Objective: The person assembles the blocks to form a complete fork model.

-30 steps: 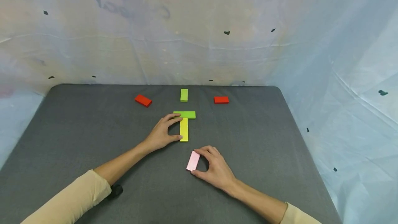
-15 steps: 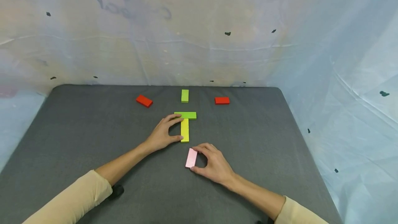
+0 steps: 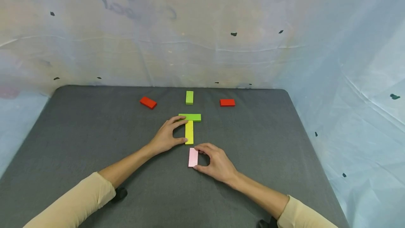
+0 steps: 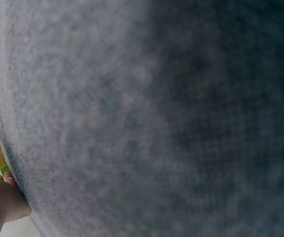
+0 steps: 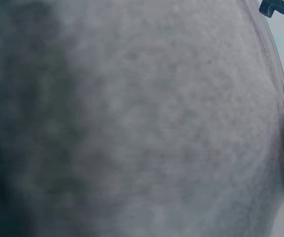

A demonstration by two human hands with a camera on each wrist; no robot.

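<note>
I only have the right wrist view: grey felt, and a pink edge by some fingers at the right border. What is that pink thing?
Observer: A flat pink block on the grey mat; the right hand pinches it by its ends.
Operator: What lies beyond it?
Observer: A yellow block lengthwise, with a green block across its far end, forming a T.
Operator: Where is the other hand?
Observer: The left hand grips that yellow block, with a fingertip at the green one.
Operator: Anything further away?
Observer: Two red blocks and a small green block between them.
</note>
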